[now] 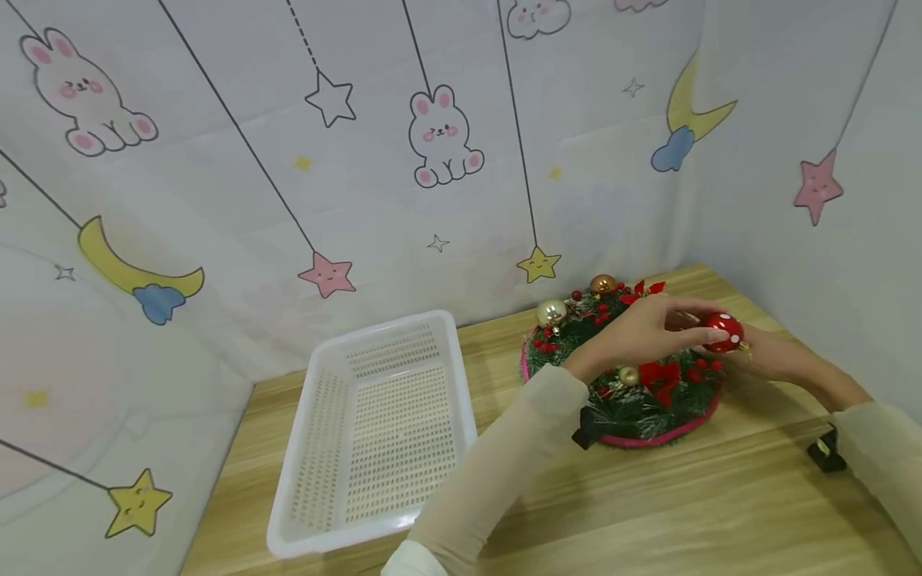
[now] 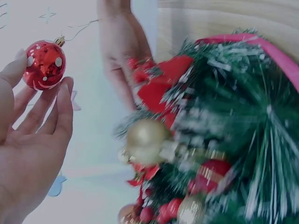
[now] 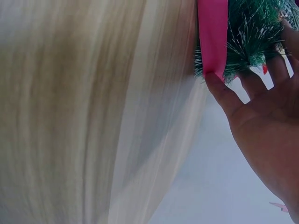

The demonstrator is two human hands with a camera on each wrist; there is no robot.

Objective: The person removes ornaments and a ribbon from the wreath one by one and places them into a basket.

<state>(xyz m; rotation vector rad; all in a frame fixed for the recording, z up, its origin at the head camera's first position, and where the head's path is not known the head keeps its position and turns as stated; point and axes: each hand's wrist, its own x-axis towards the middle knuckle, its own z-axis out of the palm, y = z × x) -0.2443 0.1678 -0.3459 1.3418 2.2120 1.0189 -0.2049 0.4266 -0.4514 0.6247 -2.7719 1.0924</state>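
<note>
Behind the bench (image 1: 619, 512) hangs a pale, soft cloth (image 1: 238, 216) with printed drawings; two rabbits (image 1: 441, 140) are fully visible, and two yellow crescent moons (image 1: 118, 268). The bench has a smooth wood surface with light brown stripes. On its left side stands one basket (image 1: 399, 432) of white plastic, rectangular, with many small holes; its long axis runs from near to far.

On the right lies one round wreath (image 1: 627, 414), made of green, needle-like bristles, with a flat pink ribbon (image 3: 213, 37) around its edge. In the head view I count on it three balls: one pale gold and shiny (image 1: 551, 313), one copper (image 1: 603, 284), and one smaller gold ball (image 1: 628, 376). Two red flowers (image 1: 660, 382) and several red berries (image 1: 697, 372) are there also.

The left hand (image 1: 651, 328) pinches one red ball (image 1: 723, 326), glossy, with white dots, above the far right part of the wreath. Being round, it has no long axis; its gold cap (image 2: 60, 41) points to the near right. The right hand (image 1: 774, 356) is not clenched: its rather stretched fingers touch the wreath's right edge.
</note>
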